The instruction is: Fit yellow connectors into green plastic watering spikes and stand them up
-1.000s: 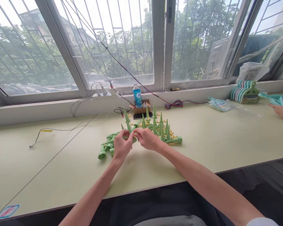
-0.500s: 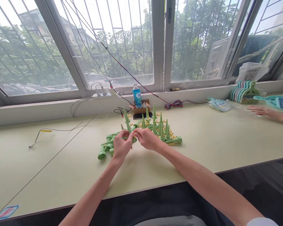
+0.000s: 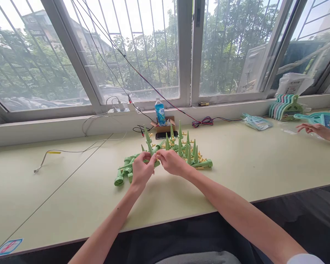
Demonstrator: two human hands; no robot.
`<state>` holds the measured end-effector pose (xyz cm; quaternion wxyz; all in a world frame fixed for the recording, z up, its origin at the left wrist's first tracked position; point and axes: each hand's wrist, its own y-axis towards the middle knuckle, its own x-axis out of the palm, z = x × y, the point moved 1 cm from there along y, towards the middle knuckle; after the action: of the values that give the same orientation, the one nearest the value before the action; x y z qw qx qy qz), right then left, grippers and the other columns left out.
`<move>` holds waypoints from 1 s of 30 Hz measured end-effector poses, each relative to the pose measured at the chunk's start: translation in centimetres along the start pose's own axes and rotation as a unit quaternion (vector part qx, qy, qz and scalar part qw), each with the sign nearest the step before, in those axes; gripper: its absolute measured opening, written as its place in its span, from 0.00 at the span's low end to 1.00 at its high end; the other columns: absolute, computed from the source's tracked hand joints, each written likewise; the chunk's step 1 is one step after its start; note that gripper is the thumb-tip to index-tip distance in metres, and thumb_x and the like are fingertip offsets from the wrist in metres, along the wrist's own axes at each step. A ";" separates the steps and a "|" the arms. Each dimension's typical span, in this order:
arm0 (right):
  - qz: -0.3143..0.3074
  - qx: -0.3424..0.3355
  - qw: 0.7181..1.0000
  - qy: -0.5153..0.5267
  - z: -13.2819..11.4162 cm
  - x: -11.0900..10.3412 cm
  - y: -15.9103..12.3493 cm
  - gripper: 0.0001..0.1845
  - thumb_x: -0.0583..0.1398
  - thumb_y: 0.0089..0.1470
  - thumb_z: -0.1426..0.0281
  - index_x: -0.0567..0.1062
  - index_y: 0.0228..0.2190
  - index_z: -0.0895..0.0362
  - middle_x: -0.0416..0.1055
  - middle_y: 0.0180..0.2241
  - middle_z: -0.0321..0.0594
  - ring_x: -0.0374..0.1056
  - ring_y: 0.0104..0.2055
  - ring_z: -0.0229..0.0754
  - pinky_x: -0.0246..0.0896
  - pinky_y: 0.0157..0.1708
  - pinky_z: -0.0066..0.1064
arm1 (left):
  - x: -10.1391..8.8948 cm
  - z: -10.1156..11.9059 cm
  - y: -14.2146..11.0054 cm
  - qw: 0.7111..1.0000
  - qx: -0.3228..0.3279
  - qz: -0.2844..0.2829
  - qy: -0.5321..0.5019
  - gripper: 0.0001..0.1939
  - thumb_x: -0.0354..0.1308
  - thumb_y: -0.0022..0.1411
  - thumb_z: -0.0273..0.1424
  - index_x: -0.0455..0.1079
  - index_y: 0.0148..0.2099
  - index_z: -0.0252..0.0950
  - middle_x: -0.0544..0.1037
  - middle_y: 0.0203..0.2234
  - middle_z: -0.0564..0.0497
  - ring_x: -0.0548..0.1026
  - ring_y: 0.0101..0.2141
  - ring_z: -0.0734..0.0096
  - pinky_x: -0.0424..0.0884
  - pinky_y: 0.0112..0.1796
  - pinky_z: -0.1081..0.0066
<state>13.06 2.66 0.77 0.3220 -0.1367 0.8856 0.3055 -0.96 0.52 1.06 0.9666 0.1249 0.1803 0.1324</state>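
My left hand [image 3: 142,170] is closed on a green plastic watering spike [image 3: 157,164], mostly covered by the fingers. My right hand [image 3: 171,161] meets it from the right, thumb and fingertips pinched on a small yellow valve [image 3: 157,158] at the spike. Around both hands lies a pile of the same green parts. Several spikes [image 3: 189,156] stand point-up behind and to the right of my right hand, and yellow valves [image 3: 201,160] are scattered among them. Left of my left hand, more spikes [image 3: 119,179] lie on their sides, their ribbed round ends showing.
Behind the pile are a phone [image 3: 165,135], a small cardboard box [image 3: 169,128] and a blue-liquid bottle [image 3: 160,113]. Cables [image 3: 205,121] run along the sill. At right, another person's hand [image 3: 316,129] is near a turquoise dustpan-like item [image 3: 316,118] and plastic packets [image 3: 257,122].
My hands stay almost in place, still together at the spike. At far right, the other person's hand has lifted its fingers and shifted right; the packets have moved slightly right.
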 end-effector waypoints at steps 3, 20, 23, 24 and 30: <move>-0.002 0.000 1.000 -0.007 0.0 0.0 0.0 0.12 0.49 0.64 0.72 0.70 0.32 0.58 0.65 0.24 0.35 0.54 0.24 0.34 0.46 0.25 0.26 | 0.0 0.0 0.0 1.000 0.002 -0.001 0.000 0.14 0.61 0.53 0.40 0.66 0.32 0.35 0.75 0.28 0.52 0.65 0.12 0.81 0.60 0.12 0.76; -0.012 0.007 0.999 -0.036 -0.7 -0.3 -0.2 0.12 0.48 0.66 0.71 0.69 0.35 0.57 0.64 0.23 0.35 0.55 0.23 0.35 0.46 0.25 0.26 | 0.0 -0.3 0.1 1.000 0.023 -0.003 0.011 0.15 0.60 0.53 0.43 0.65 0.32 0.36 0.74 0.26 0.53 0.65 0.11 0.80 0.61 0.13 0.75; -0.014 0.005 0.999 -0.032 -0.7 -0.3 -0.3 0.12 0.47 0.66 0.71 0.69 0.35 0.57 0.64 0.23 0.35 0.55 0.23 0.35 0.46 0.25 0.26 | -0.1 -0.2 0.1 1.000 0.022 -0.003 0.015 0.14 0.60 0.54 0.43 0.66 0.32 0.36 0.74 0.27 0.53 0.66 0.12 0.80 0.61 0.13 0.75; -0.015 0.005 0.999 -0.032 -0.7 -0.3 -0.3 0.12 0.47 0.66 0.72 0.69 0.34 0.57 0.64 0.23 0.35 0.55 0.23 0.35 0.46 0.25 0.26 | -0.1 -0.1 0.1 1.000 0.021 -0.004 0.017 0.14 0.60 0.53 0.42 0.66 0.32 0.36 0.74 0.27 0.53 0.66 0.12 0.79 0.61 0.13 0.75; -0.020 0.006 0.999 -0.036 -0.7 -0.3 -0.3 0.12 0.47 0.66 0.71 0.68 0.35 0.57 0.64 0.24 0.35 0.55 0.23 0.34 0.46 0.25 0.26 | -0.1 0.1 0.1 0.999 0.025 -0.005 0.020 0.14 0.60 0.53 0.42 0.66 0.30 0.36 0.74 0.26 0.53 0.66 0.12 0.79 0.61 0.13 0.75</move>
<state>13.11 1.97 1.24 0.3604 -0.1411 0.8724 0.2985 -1.08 0.56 1.18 0.9601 0.1455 0.2033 0.1253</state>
